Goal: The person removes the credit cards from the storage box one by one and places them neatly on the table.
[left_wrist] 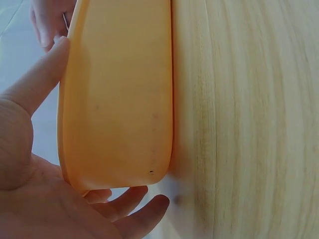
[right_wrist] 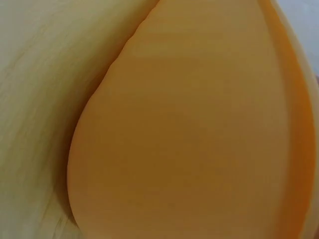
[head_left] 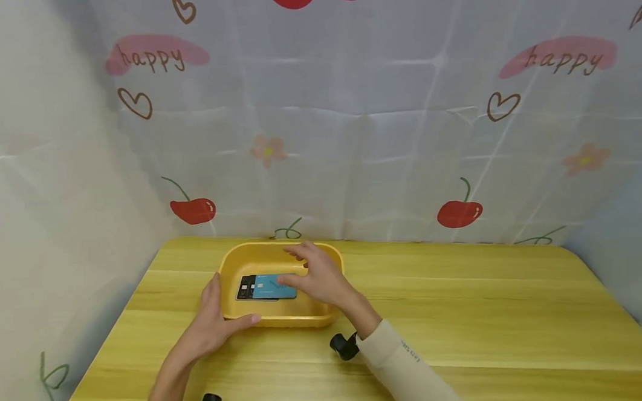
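A yellow plastic basin [head_left: 284, 320] sits on the table, with a small pile of cards inside it. Topmost is a light blue card [head_left: 266, 291]; black cards [head_left: 241, 287] stick out from under its left end. My left hand [head_left: 210, 324] holds the basin's near left corner, thumb along the front rim and fingers round the left end. Over the basin is my right hand [head_left: 322, 278], its thumb at the blue card and its fingers spread apart. Whether that thumb touches the card is unclear. The right wrist view shows mostly the basin's outer wall [right_wrist: 184, 134].
The wood-grain table [head_left: 468, 314] stretches to the right of the basin. Behind it hangs a pale printed curtain [head_left: 362, 162] with cherries, hearts and lettering. Black wrist devices [head_left: 344, 346] sit by both wrists.
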A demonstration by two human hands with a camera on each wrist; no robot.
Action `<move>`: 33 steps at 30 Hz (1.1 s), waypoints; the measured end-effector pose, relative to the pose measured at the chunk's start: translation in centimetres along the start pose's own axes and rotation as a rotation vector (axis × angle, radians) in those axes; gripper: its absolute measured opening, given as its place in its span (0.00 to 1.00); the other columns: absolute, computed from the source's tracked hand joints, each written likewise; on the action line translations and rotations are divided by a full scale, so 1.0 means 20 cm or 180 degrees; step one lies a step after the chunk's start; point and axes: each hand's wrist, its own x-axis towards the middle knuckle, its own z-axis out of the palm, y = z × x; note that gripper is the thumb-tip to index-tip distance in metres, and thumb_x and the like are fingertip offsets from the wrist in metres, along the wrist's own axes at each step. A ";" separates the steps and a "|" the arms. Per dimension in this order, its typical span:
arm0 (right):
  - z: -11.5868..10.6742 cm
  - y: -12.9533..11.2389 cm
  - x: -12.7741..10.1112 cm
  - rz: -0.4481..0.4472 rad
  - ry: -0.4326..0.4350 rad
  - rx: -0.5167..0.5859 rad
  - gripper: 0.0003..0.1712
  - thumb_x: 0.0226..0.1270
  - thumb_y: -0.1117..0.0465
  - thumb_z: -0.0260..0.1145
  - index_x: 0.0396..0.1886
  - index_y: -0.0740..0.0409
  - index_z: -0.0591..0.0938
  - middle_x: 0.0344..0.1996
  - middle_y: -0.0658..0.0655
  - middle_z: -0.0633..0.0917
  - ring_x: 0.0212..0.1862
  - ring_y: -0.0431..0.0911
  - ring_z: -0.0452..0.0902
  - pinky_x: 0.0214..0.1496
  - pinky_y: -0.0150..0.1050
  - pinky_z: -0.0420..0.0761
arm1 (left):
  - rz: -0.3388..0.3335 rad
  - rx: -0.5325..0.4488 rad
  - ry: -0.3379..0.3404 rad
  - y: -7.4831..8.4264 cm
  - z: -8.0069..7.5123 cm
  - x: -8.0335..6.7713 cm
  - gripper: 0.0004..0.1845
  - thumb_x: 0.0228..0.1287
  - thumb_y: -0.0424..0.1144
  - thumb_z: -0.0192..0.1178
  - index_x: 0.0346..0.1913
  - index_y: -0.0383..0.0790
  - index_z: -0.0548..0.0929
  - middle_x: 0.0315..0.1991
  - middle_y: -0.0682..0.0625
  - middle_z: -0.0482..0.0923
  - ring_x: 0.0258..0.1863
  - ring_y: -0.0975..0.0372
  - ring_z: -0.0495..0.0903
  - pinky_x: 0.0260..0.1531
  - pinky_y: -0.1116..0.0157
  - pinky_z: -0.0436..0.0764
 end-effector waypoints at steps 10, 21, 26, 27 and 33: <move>0.06 0.02 0.04 0.0296 -0.0290 -0.0118 0.36 0.64 0.50 0.72 0.66 0.65 0.75 0.61 0.63 0.74 0.61 0.57 0.71 0.59 0.52 0.74 | -0.0133 0.0010 -0.0089 0.01 0.00 0.00 0.70 0.55 0.52 0.73 0.74 0.27 0.25 0.74 0.27 0.28 0.73 0.35 0.38 0.67 0.37 0.48; 0.14 0.04 0.06 0.0656 -0.0461 -0.0422 0.37 0.61 0.48 0.74 0.65 0.61 0.77 0.59 0.61 0.76 0.59 0.53 0.68 0.59 0.47 0.72 | -0.0193 0.0037 -0.0129 0.02 0.00 0.01 0.70 0.56 0.53 0.73 0.74 0.28 0.24 0.74 0.27 0.27 0.73 0.36 0.38 0.67 0.37 0.48; 0.18 0.05 0.08 0.0765 -0.0538 -0.0614 0.40 0.58 0.46 0.75 0.67 0.59 0.76 0.59 0.60 0.75 0.59 0.52 0.66 0.58 0.44 0.72 | -0.0155 0.0048 -0.0102 0.01 0.00 0.01 0.70 0.56 0.53 0.73 0.74 0.28 0.25 0.74 0.27 0.28 0.72 0.36 0.40 0.67 0.37 0.48; 0.19 0.05 0.08 0.0787 -0.0560 -0.0648 0.41 0.58 0.46 0.75 0.68 0.59 0.75 0.59 0.60 0.75 0.59 0.52 0.66 0.57 0.44 0.72 | -0.0153 0.0052 -0.0104 0.01 0.00 0.01 0.70 0.56 0.53 0.73 0.74 0.28 0.25 0.74 0.27 0.28 0.72 0.36 0.39 0.67 0.37 0.48; 0.20 0.06 0.09 0.0902 -0.0674 -0.0752 0.45 0.58 0.43 0.75 0.72 0.55 0.70 0.61 0.61 0.73 0.56 0.52 0.65 0.57 0.46 0.70 | -0.0151 0.0091 -0.0115 0.01 0.01 0.01 0.69 0.56 0.53 0.72 0.74 0.28 0.25 0.74 0.27 0.27 0.73 0.35 0.39 0.67 0.37 0.48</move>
